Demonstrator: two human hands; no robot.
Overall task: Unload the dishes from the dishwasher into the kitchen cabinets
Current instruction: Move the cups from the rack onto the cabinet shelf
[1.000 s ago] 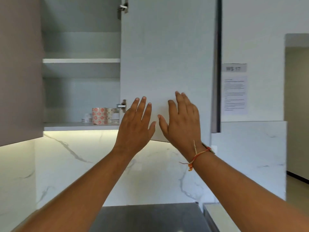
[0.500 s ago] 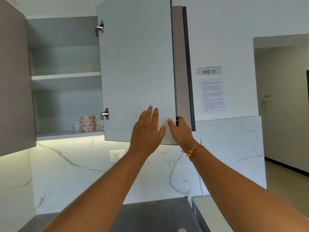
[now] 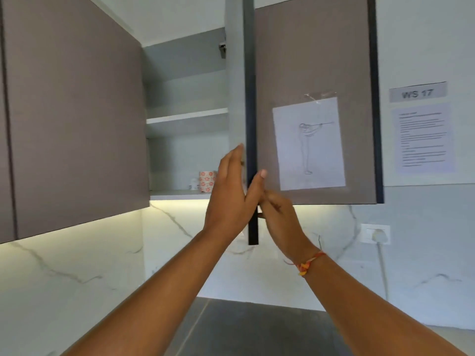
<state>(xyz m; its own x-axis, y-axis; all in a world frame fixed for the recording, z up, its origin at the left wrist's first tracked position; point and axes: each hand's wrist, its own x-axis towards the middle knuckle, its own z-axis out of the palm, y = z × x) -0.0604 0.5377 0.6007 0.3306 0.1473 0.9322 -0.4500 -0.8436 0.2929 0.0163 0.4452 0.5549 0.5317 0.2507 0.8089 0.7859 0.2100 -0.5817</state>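
Head view gives me no dish in either hand and no dishwasher in sight, so I judge most of the unloading is left. I have the left hand (image 3: 228,196) flat, fingers straight, against the inner face of the cabinet door (image 3: 235,98), thumb across its dark edge. The right hand (image 3: 281,219) curls its fingers round that edge, low down. One floral mug (image 3: 207,180) stands toward the right end of the lower shelf (image 3: 177,193). A wall sign (image 3: 417,93) reads "WS 17"; the printed sheet (image 3: 421,138) beneath it is too blurred to read.
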